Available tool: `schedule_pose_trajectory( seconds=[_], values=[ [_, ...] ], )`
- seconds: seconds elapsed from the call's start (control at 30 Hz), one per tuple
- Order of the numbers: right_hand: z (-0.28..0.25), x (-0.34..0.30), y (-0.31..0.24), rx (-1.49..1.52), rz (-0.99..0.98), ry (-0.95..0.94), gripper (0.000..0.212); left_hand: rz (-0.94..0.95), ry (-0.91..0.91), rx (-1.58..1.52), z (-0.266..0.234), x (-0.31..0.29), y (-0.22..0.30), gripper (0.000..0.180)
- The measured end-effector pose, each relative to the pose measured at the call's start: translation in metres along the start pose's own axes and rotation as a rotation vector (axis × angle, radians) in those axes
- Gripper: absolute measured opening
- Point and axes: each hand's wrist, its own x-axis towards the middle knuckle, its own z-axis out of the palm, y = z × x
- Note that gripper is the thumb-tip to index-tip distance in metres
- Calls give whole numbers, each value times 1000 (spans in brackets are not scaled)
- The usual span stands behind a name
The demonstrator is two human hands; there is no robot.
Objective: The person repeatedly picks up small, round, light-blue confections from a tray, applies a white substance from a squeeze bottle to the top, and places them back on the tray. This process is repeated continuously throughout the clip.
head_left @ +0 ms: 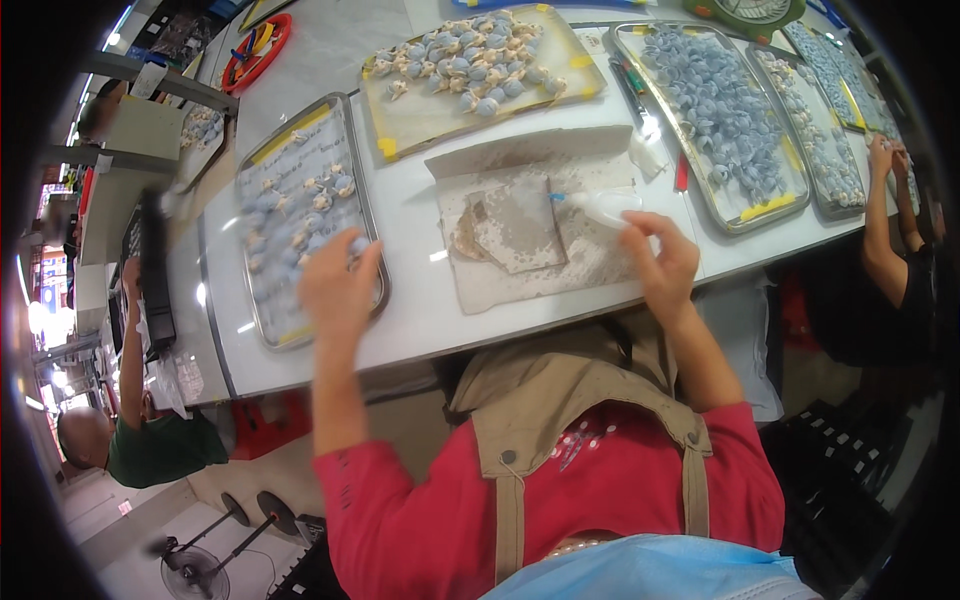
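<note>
my right hand [665, 255] pinches a blue-tipped bottle [605, 208] over the cardboard sheet [500, 290]; my left hand [340, 285] is at the metal tray [315, 145].
with the cardboard sheet as the clock's centre, my right thumb and fingertips are together on the bottle's end at 3 o'clock, its tip pointing to 9 above a smaller cardboard piece [520, 240]. my left hand, blurred, is at 8 o'clock over the tray's near right edge; i cannot tell whether its fingers have closed on anything. small blue-and-cream pieces [320, 200] lie scattered in that tray at 9 o'clock, and more crowd the yellow-taped board [440, 120] at 11. a second tray [770, 208] at 2 o'clock is heaped with pale blue pieces [705, 110].
</note>
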Motion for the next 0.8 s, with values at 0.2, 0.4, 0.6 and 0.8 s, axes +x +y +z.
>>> schedule_pose_trajectory(
  seconds=[0.2, 0.4, 0.6, 0.8],
  values=[
    [8, -2, 14, 27, 35, 158, 14, -145, -154, -136, 41, 98, -29, 25],
    [3, -2, 26, -86, 9, 233, 17, -109, -180, -70, 140, 180, -8, 32],
    [6, 6, 19, -198, 141, 140, 32, -68, 68, -418, 122, 156, 6, 33],
    [6, 11, 10, -441, -21, -84, 37, -464, -672, -1309, 23, 37, 72, 37]
  ],
)
